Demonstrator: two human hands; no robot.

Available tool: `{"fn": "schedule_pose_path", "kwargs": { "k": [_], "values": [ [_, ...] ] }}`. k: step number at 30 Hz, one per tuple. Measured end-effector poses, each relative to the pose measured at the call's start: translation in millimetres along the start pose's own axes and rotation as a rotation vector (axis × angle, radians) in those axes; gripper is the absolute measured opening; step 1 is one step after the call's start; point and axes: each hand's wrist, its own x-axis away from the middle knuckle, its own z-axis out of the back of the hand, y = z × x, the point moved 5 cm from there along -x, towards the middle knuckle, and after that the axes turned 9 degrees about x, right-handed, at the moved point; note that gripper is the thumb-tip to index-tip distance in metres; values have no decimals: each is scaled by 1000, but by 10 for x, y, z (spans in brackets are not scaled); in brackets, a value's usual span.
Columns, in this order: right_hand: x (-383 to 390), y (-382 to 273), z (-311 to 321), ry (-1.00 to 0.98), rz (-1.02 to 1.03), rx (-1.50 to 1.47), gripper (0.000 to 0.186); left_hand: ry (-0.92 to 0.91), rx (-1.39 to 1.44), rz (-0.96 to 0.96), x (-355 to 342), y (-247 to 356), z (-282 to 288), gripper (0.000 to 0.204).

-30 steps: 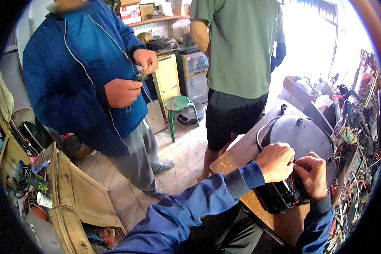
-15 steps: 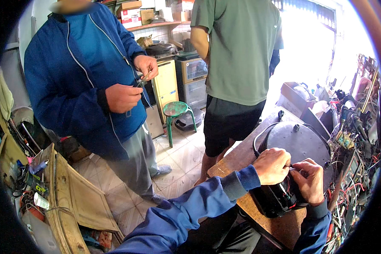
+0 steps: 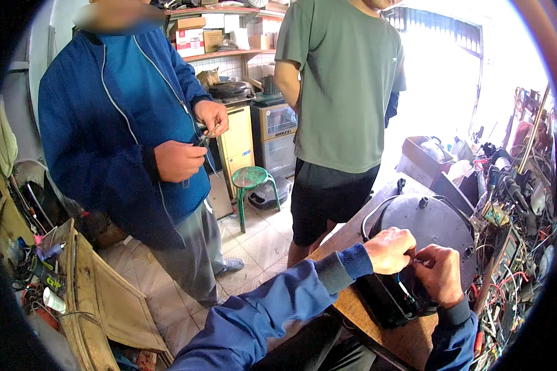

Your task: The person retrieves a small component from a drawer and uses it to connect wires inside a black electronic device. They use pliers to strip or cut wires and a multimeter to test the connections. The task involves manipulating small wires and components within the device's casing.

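Note:
My left hand point(image 3: 390, 250) and my right hand point(image 3: 440, 275) meet fingertip to fingertip above a black appliance with a round, dark grey base point(image 3: 430, 217). Both are closed in a pinch, and whatever is between the fingertips is too small and covered to make out. Just beneath them, thin wires point(image 3: 403, 287), one with a white sleeve, come out of the appliance's opened black housing point(image 3: 377, 303). A dark cord point(image 3: 366, 226) curves round the base's left side. The appliance lies on a worn wooden board point(image 3: 418, 340).
Tangled cables and parts point(image 3: 513, 247) crowd the right side, with a cardboard box point(image 3: 414, 157) behind. A person in a blue jacket point(image 3: 114, 142) stands at left, fingering a small object; another in a green shirt point(image 3: 346, 93) stands ahead. A green stool point(image 3: 250, 178) is between them.
The view has shifted slightly. My hands remain pinched together over the wires, with the right hand tilted a little differently. The person in green has turned slightly.

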Motion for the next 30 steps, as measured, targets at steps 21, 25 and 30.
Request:
{"fn": "schedule_pose_path", "kwargs": {
  "k": [21,25,30],
  "values": [
    [16,51,-128,235,-34,34,11,-56,28,-36,-142,-128,23,17],
    [27,-30,-139,220,-42,64,11,-5,27,-51,-110,-106,53,16],
    [25,-88,-135,194,-84,20,13,119,-20,-105,-12,-86,79,10]
  ]
}}
